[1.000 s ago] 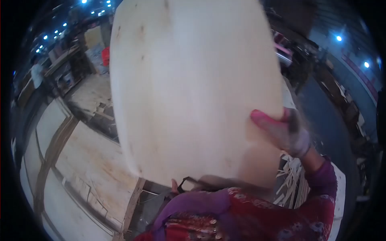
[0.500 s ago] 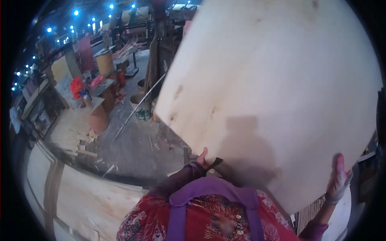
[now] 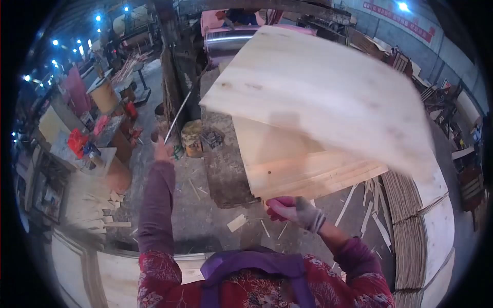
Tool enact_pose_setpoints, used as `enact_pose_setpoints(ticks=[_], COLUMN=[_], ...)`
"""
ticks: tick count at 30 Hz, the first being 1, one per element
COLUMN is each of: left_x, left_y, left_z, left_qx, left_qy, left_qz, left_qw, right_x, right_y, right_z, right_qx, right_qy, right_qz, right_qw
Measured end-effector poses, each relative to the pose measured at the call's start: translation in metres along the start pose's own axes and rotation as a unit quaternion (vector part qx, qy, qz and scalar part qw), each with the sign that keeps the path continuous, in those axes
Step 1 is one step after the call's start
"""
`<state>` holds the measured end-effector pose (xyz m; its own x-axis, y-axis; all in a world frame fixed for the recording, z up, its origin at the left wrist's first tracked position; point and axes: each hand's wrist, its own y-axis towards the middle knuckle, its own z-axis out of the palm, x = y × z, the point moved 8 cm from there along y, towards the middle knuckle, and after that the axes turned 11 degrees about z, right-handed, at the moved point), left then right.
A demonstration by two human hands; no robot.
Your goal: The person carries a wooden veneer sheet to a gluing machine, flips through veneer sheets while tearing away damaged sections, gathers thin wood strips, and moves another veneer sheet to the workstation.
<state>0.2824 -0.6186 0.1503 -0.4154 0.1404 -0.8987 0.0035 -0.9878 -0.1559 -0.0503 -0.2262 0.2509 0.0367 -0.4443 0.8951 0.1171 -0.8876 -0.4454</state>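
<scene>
A large pale veneer sheet [image 3: 328,87], blurred along its right side, lies tilted over a stack of similar sheets [image 3: 277,159] in front of me. My right hand [image 3: 295,211], in a pink and grey glove, is closed at the near edge of the stack; what its fingers grip is too small to make out. My left hand [image 3: 164,152] is stretched forward to the left, away from the sheets, beside a long thin metal rod [image 3: 178,114]. Its fingers are blurred.
Tall stacks of veneer [image 3: 408,231] stand at the right. A metal roller [image 3: 228,42] is beyond the sheets, with a person's arm behind it. Buckets [image 3: 191,137] stand near a post. Wood scraps lie on the floor. More sheets [image 3: 120,269] are at the lower left.
The large sheet has gone from upright in front of me to lying over the stack. Both hands have left it; my left hand moved out left, my right hand moved inward to the stack's edge.
</scene>
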Motion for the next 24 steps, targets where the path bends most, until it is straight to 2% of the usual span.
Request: enact_pose_setpoints(ticks=[1, 2, 3, 4, 6, 11, 12, 15, 17, 19, 20, 21, 23, 24], left_x=[0.047, 0.121, 0.144, 0.160, 0.165, 0.226, 0.209, 0.240, 0.265, 0.289, 0.295, 0.303, 0.321, 0.334], left_y=[0.010, 0.038, 0.010, -0.018, -0.105, -0.203, -0.237, -0.275, -0.299, -0.315, -0.329, -0.345, -0.371, -0.380], left_z=[-0.041, -0.081, -0.072, -0.040, 0.036, 0.164, 0.194, 0.231, 0.236, 0.243, 0.240, 0.240, 0.234, 0.229], left_qx=[-0.096, -0.006, 0.063, 0.133, 0.071, 0.219, 0.221, 0.236, 0.231, 0.209, 0.166, 0.154, 0.125, 0.117], left_qy=[-0.011, -0.040, -0.020, -0.003, -0.035, 0.038, 0.098, 0.117, 0.130, 0.087, 0.122, 0.129, 0.120, 0.096], left_qz=[0.036, -0.104, -0.089, -0.070, -0.211, -0.213, -0.183, -0.175, -0.177, -0.208, -0.219, -0.220, -0.241, -0.257], left_qw=[0.995, 0.994, 0.994, 0.989, 0.974, 0.951, 0.953, 0.949, 0.948, 0.951, 0.954, 0.955, 0.955, 0.954], right_x=[-0.003, -0.004, -0.006, -0.005, -0.010, -0.098, -0.119, -0.198, -0.271, -0.304, -0.320, -0.332, -0.334, -0.304], right_y=[-0.007, -0.021, -0.034, -0.049, -0.083, -0.192, -0.219, -0.298, -0.327, -0.333, -0.332, -0.325, -0.285, -0.275], right_z=[-0.003, -0.012, -0.029, -0.051, -0.080, -0.200, -0.227, -0.322, -0.401, -0.470, -0.500, -0.521, -0.561, -0.554], right_qx=[-0.049, -0.100, -0.141, -0.183, -0.210, -0.352, -0.382, -0.505, -0.537, -0.541, -0.548, -0.538, -0.432, -0.421], right_qy=[-0.010, -0.021, -0.033, -0.046, -0.007, 0.151, 0.192, 0.232, 0.277, 0.286, 0.293, 0.296, 0.367, 0.383], right_qz=[-0.009, -0.018, 0.008, 0.032, 0.047, 0.080, 0.090, 0.113, 0.140, 0.124, 0.111, 0.119, 0.076, 0.058], right_qw=[0.999, 0.995, 0.989, 0.982, 0.977, 0.920, 0.899, 0.824, 0.785, 0.781, 0.775, 0.780, 0.821, 0.820])
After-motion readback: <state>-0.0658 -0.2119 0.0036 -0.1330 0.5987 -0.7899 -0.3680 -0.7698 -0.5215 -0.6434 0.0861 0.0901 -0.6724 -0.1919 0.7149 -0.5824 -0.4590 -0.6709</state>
